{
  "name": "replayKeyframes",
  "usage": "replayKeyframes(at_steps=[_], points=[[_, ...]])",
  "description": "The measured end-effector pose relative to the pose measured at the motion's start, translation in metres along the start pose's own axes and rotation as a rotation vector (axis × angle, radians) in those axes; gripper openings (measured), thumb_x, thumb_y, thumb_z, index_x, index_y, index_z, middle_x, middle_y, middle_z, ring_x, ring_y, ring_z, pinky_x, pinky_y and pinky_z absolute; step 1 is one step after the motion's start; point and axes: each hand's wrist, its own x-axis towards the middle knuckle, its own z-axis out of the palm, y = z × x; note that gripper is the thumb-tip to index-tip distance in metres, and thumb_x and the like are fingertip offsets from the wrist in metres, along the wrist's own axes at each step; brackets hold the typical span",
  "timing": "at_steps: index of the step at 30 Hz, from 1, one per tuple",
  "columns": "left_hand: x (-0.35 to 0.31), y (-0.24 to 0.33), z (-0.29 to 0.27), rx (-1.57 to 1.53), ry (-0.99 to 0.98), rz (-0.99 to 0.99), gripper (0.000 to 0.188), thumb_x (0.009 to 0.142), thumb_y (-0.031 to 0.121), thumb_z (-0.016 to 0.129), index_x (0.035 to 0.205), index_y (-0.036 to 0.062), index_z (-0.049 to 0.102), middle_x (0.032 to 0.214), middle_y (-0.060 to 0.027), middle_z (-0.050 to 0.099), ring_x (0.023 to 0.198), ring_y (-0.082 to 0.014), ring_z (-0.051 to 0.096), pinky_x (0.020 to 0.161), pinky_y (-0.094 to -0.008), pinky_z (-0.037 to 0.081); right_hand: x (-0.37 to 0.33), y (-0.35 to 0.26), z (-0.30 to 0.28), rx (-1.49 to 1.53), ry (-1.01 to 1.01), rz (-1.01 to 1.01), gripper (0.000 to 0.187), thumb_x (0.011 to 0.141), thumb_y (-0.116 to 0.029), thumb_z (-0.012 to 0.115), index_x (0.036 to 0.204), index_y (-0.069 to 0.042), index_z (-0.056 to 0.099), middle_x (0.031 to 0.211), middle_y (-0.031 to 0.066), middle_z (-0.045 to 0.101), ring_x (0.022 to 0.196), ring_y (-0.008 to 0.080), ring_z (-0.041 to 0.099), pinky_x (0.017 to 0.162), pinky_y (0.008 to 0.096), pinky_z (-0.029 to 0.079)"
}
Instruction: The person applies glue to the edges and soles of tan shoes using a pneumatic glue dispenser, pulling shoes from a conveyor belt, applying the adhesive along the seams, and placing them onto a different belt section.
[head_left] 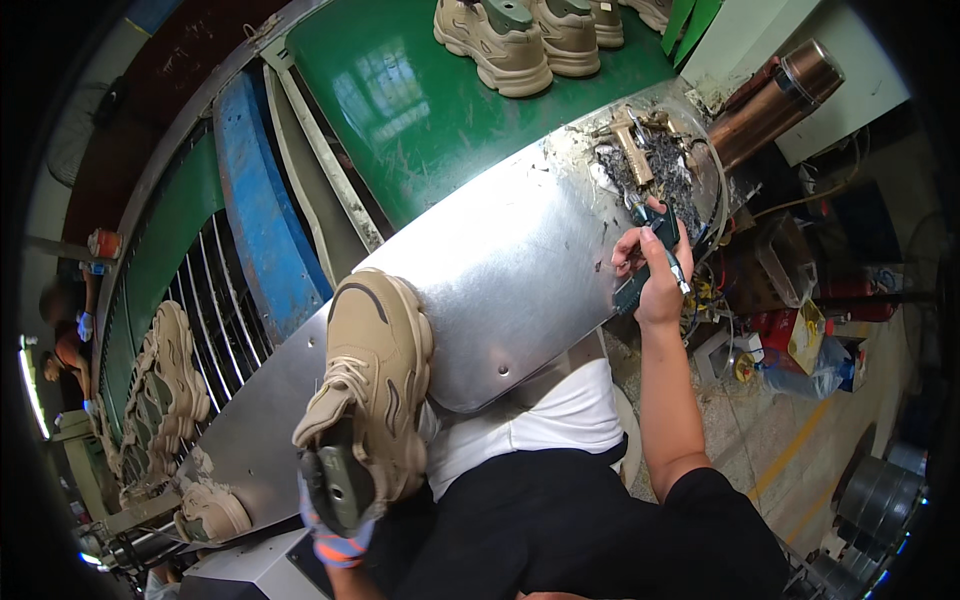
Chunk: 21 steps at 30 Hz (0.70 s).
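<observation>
On my left hand [340, 545] is a grey-blue glove with orange marks. Its fingers close around the heel end of a tan sneaker [385, 330], whose toe points away from me over the metal plate. A dark green shoe last [345, 485] fills the sneaker's opening. Bare and curled, my right hand [658, 265] grips a dark green handheld tool [630, 292] with a slim silver part jutting out. The tool's exact kind is unclear. Just beyond that hand, a brass-coloured metal fitting [632, 150] lies among dark, stringy residue on the plate.
Several tan sneakers [505, 60] stand on the green surface [440, 130] beyond the metal plate [500, 260]. More sneakers [165, 390] line a rack at left. A copper-coloured flask [780, 100] leans at far right. Another person [70, 350] works at far left.
</observation>
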Motion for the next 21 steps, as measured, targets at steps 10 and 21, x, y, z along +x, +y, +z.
replayKeyframes(at_steps=[10, 21], points=[[0.198, 0.076, 0.137, -0.387, 0.177, 0.331, 0.065, 0.08, 0.015, 0.071, 0.138, -0.0025, 0.045, 0.137, -0.015, 0.05, 0.128, -0.0252, 0.045, 0.109, -0.0364, 0.034, 0.004, 0.003, -0.002, 0.06, -0.077, 0.011, 0.053, 0.089, -0.016, 0.056, 0.132, 0.008, 0.037, 0.077, 0.0107, 0.062, 0.063, 0.0141, 0.059, 0.054, 0.0241, 0.046], [0.52, 0.122, 0.274, -0.183, 0.373, 0.655, 0.052, 0.078, 0.022, 0.072, 0.125, 0.0044, 0.056, 0.129, -0.0184, 0.054, 0.121, -0.0351, 0.05, 0.105, -0.0399, 0.039, 0.0, 0.008, -0.002, 0.055, -0.087, 0.019, 0.058, 0.087, -0.01, 0.052, 0.138, 0.006, 0.029, 0.081, 0.0139, 0.063, 0.066, 0.0167, 0.061, 0.059, 0.0274, 0.049]])
